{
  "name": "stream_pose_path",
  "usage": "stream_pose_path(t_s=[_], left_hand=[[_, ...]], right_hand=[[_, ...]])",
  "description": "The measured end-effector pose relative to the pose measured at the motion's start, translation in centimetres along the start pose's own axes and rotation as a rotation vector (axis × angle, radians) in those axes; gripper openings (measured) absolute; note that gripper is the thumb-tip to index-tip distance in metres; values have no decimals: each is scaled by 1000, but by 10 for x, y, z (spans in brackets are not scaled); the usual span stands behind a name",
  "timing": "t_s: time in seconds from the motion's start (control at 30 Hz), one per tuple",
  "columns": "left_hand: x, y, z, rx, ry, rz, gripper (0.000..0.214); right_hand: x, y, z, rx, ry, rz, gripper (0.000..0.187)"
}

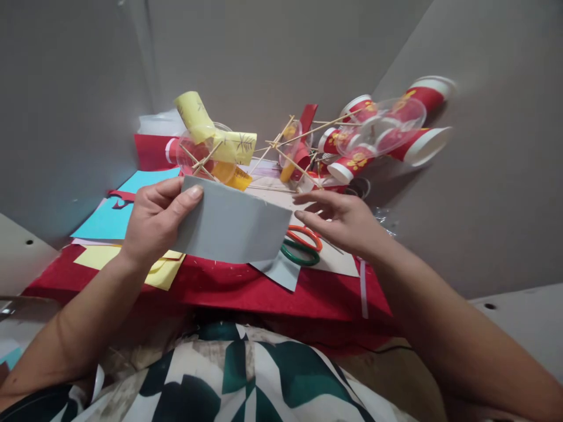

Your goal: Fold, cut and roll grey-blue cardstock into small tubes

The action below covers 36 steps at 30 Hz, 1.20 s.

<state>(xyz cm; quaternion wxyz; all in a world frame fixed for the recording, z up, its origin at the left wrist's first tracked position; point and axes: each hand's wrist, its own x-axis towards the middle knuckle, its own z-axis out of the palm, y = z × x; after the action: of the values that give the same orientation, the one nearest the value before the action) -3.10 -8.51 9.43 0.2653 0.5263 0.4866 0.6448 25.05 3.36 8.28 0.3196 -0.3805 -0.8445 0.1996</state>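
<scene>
My left hand [155, 218] pinches the upper left corner of a grey sheet of paper [233, 224], thumb on top. The sheet is held above the table, slightly bent. At its right end is my right hand [345, 220], fingers stretched out and apart, with the tips close to the corner; whether they touch it I cannot tell. Below that corner lie scissors with orange and green handles [308, 261], their blades hidden by the paper. A smaller grey piece of paper [284, 275] lies partly under the held sheet.
The table has a red cloth [220, 287]. Blue paper [99, 220] and yellow paper [165, 275] lie left. Behind stand a yellow paper-roll construction [193, 114], crossed wooden sticks [275, 145] and red paper cups [358, 161] joined to a clear plastic disc. Grey walls enclose the table.
</scene>
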Motion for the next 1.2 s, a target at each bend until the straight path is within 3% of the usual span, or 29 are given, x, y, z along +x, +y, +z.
stream_pose_path(t_s=[0.07, 0.13, 0.23, 0.3, 0.47, 0.57, 0.73, 0.9, 1.03, 1.13, 1.2], left_hand=[[-2, 12, 7, 115, -48, 92, 23], [-4, 22, 15, 254, -112, 217, 25], [-2, 32, 25, 486, -185, 452, 22], [0, 36, 31, 616, -194, 593, 19], [9, 43, 45, 797, -223, 758, 19], [15, 44, 46, 717, -234, 681, 23], [19, 41, 43, 434, -234, 437, 16], [12, 39, 51, 395, -264, 448, 18], [20, 30, 47, 159, -211, 366, 23], [34, 13, 39, 95, -119, 146, 36], [41, -3, 36, 61, -198, -125, 46]], right_hand=[[-6, -23, -4, 180, 15, -152, 51], [-10, -43, -8, 214, -36, -276, 62], [-9, -60, -12, 97, 136, -389, 36], [-6, -64, -14, 78, 252, -388, 25], [-4, -65, -12, 113, 162, -398, 18], [-2, -61, -8, 198, 224, -393, 14], [2, -55, -4, 493, 34, -305, 24], [3, -52, -2, 482, 128, -294, 27], [-1, -42, 0, 377, 240, -348, 24], [-7, -35, 2, 421, 432, -359, 20], [-12, -31, 3, 508, 490, -390, 15]])
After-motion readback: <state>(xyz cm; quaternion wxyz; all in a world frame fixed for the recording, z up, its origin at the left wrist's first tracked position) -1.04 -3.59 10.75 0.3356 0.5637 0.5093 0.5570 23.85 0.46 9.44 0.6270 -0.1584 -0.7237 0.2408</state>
